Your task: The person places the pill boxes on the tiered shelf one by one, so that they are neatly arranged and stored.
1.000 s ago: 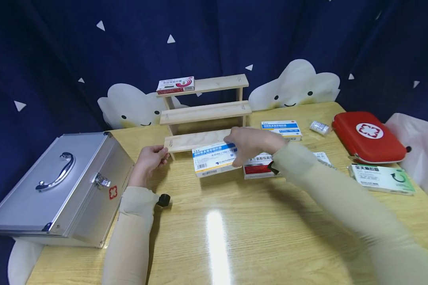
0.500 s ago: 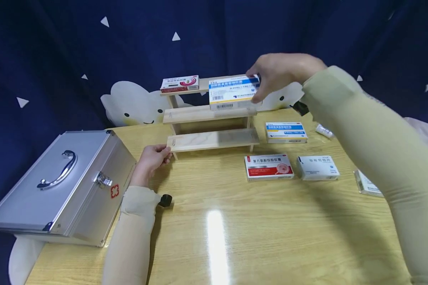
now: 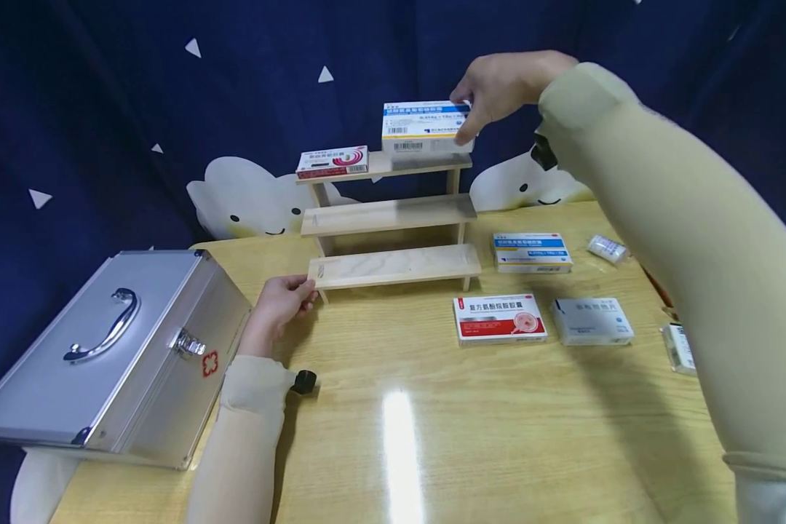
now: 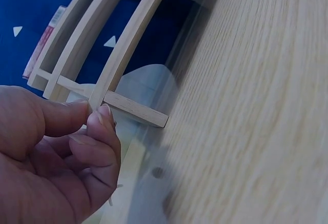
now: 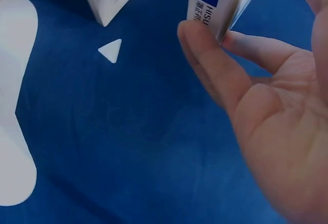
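A three-step wooden rack [image 3: 396, 266] stands at the back of the table. The left hand [image 3: 284, 304] pinches the left end of its lowest shelf; in the left wrist view, thumb and index finger of this hand [image 4: 61, 157] grip the shelf's corner. The right hand [image 3: 503, 86] holds a white and blue medicine box [image 3: 419, 125] by its right end, over the right part of the top shelf; whether it touches the shelf I cannot tell. In the right wrist view the fingers of this hand [image 5: 261, 85] grip the box [image 5: 212, 1]. A red and white box [image 3: 332, 161] lies on the top shelf's left end.
A silver case [image 3: 131, 349] stands at the left. On the table right of the rack lie a blue and white box [image 3: 532, 252], a red and white box [image 3: 500, 319], a pale box [image 3: 592, 321] and a small bottle [image 3: 607, 249]. Another box [image 3: 679, 349] is partly behind the right sleeve.
The right hand has carried the white and blue box from in front of the lowest shelf up and back to the top shelf. The left hand has kept its hold on the rack.
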{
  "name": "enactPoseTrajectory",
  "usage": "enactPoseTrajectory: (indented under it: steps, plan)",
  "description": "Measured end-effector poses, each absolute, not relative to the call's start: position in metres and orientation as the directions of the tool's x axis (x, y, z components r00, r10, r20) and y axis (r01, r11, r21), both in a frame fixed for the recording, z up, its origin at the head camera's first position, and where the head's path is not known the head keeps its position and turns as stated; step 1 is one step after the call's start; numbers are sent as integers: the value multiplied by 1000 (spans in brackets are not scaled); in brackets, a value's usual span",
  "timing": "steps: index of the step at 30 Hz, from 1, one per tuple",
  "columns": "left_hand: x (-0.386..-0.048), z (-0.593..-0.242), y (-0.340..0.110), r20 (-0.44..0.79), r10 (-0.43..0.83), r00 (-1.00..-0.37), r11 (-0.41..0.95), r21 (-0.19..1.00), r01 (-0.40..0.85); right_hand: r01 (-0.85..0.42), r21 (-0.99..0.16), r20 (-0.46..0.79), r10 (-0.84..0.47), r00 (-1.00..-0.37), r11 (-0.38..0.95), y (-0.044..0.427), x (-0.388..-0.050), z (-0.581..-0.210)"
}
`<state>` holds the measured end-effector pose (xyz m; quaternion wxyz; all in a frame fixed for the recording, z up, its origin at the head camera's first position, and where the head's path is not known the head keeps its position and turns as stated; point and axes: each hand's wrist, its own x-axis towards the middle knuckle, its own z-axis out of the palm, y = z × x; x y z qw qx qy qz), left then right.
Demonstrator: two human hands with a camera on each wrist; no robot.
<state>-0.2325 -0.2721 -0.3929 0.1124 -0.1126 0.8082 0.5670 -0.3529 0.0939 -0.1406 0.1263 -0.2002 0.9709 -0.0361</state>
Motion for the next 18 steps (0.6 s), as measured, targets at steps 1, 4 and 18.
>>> enactPoseTrajectory:
  steps: [1, 4, 18]
  plan:
    - [-231, -393, -273, -309, -55, -949, 332, 891, -309, -379, -122, -230, -398, -888, 917, 93, -355, -142]
    - [-227, -393, -273, -306, -61, -950, 331, 892, -308, -375, -124, -241, -395, -887, 919, 91, -362, -147]
    - [-215, -389, -272, -293, -50, -955, 341, 894, -292, -360, -126, -335, -382, -862, 924, 86, -381, -169]
